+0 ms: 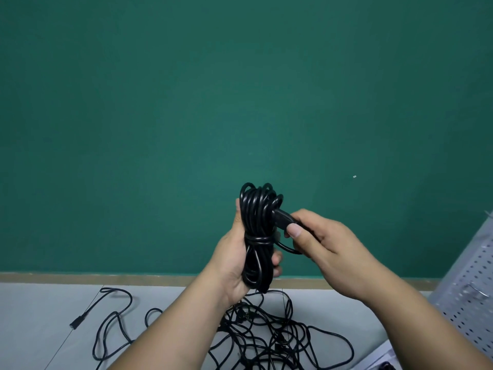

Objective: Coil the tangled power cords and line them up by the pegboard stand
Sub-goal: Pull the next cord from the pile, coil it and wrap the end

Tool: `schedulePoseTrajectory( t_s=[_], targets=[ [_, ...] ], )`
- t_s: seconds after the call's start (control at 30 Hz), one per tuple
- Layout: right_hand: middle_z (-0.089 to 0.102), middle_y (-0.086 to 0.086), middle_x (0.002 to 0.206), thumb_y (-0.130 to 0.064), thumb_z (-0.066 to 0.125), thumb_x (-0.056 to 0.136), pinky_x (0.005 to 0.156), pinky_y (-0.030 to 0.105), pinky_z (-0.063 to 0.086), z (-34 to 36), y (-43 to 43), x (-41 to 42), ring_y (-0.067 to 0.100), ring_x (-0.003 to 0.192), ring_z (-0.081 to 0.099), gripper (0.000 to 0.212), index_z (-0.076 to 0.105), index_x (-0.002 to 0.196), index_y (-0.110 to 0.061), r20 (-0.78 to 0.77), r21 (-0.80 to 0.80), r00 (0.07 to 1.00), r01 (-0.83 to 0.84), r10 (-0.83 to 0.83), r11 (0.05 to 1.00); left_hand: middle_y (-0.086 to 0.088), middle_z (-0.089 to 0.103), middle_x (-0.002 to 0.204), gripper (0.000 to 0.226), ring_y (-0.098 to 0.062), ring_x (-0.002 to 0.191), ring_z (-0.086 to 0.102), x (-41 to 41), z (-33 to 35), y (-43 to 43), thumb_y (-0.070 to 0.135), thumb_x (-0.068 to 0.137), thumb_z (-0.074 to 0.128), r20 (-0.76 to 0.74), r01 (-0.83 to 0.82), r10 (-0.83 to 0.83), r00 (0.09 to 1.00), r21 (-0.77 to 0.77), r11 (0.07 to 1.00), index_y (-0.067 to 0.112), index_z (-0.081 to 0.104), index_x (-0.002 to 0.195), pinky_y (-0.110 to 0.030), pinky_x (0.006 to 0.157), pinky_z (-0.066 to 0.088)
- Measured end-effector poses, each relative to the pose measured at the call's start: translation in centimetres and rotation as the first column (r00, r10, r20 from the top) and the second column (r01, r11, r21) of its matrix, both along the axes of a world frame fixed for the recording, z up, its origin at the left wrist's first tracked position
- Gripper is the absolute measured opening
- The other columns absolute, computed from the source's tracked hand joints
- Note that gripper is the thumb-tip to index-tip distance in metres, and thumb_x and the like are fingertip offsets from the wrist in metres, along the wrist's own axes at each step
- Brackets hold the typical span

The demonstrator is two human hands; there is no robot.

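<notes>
Cord bundle (256, 209), black, coiled into a long hank with a few turns wrapped round its waist, held upright in front of the green wall (186, 102), above the floor (40, 311). Left hand (232, 263) grips the lower half of the hank, fingers curled round it. Right hand (325, 244) pinches the plug end (281, 217) between thumb and fingers, beside the upper loops; a short loop of slack runs under it.

Handling guess: light, rubbery jacket, flexible but springy, so the loops probably fan out if the waist wrap loosens. Best hold is across the wrapped waist or the whole hank; the rigid plug is the one firm spot for threading or tucking.

More tangled cords (266, 332) lie on the floor below, uncoiled, one connector (76, 323) off to the left. Pegboard stand (474, 276) sits at the right edge, blurred, well apart from the held bundle.
</notes>
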State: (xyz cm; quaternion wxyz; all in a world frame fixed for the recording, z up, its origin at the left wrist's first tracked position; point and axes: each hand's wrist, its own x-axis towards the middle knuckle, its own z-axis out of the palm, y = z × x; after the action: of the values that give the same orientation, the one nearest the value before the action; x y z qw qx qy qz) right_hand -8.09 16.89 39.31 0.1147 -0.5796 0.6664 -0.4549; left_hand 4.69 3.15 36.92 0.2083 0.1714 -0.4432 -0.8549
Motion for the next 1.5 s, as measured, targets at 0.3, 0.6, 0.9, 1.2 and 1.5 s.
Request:
schedulePoseTrajectory(
  t_s=[0.3,0.6,0.9,1.2,1.5],
  targets=[
    [0.068,-0.011,0.091,-0.035,0.054,0.109,0.077,0.02,0.05,0.8,1.2,-1.2,0.003,0.081,0.058,0.019,0.07,0.109,-0.026,0.001,0.186,0.996,-0.083,0.084,0.979,-0.005,0.068,0.091,0.068,-0.019,0.055,0.048,0.4,0.0,0.5,0.076,0.098,0.041,0.112,0.169,-0.169,0.979,0.007,0.986,0.021,0.079,0.093,-0.029,0.051,0.042],
    [0.059,-0.006,0.071,-0.046,0.055,0.106,0.066,0.033,0.046,-0.2,0.9,-1.6,0.011,0.066,0.05,0.021,0.066,0.097,-0.03,-0.176,0.128,0.979,0.123,-0.099,0.984,-0.01,0.062,0.099,0.076,-0.022,0.057,0.052,-0.6,-0.3,0.9,0.082,0.092,0.046,0.166,0.092,-0.086,0.982,-0.028,0.995,0.014,0.072,0.112,-0.032,0.054,0.043],
    [0.059,0.004,0.065,-0.05,0.055,0.105,0.055,0.033,0.04,-0.1,0.5,-0.8,0.011,0.053,0.045,0.033,0.059,0.08,-0.028,-0.198,0.158,0.959,0.236,-0.204,0.959,-0.014,0.057,0.095,0.089,-0.025,0.056,0.054,-0.8,-0.7,0.8,0.086,0.075,0.055,0.16,0.039,-0.021,0.987,-0.111,0.993,0.01,0.07,0.118,-0.032,0.055,0.045],
    [0.053,-0.009,0.077,-0.047,0.043,0.11,0.071,0.037,0.045,-0.1,0.6,-0.1,0.009,0.069,0.046,0.028,0.056,0.094,-0.027,-0.036,0.208,0.988,0.156,-0.152,0.966,-0.011,0.061,0.097,0.06,-0.024,0.058,0.052,0.0,-0.7,0.1,0.068,0.1,0.05,0.129,0.127,-0.112,0.985,-0.115,0.985,0.014,0.073,0.112,-0.035,0.061,0.041],
    [0.063,-0.028,0.068,-0.035,0.052,0.109,0.06,0.014,0.042,-0.5,-0.5,1.4,-0.009,0.069,0.059,0.013,0.056,0.097,-0.034,-0.102,-0.025,0.949,0.296,-0.297,0.955,-0.017,0.066,0.113,0.063,-0.026,0.062,0.055,-0.2,-0.4,0.6,0.061,0.102,0.054,0.105,0.1,-0.086,0.991,-0.137,0.986,0.005,0.062,0.129,-0.035,0.059,0.047]
  ],
)
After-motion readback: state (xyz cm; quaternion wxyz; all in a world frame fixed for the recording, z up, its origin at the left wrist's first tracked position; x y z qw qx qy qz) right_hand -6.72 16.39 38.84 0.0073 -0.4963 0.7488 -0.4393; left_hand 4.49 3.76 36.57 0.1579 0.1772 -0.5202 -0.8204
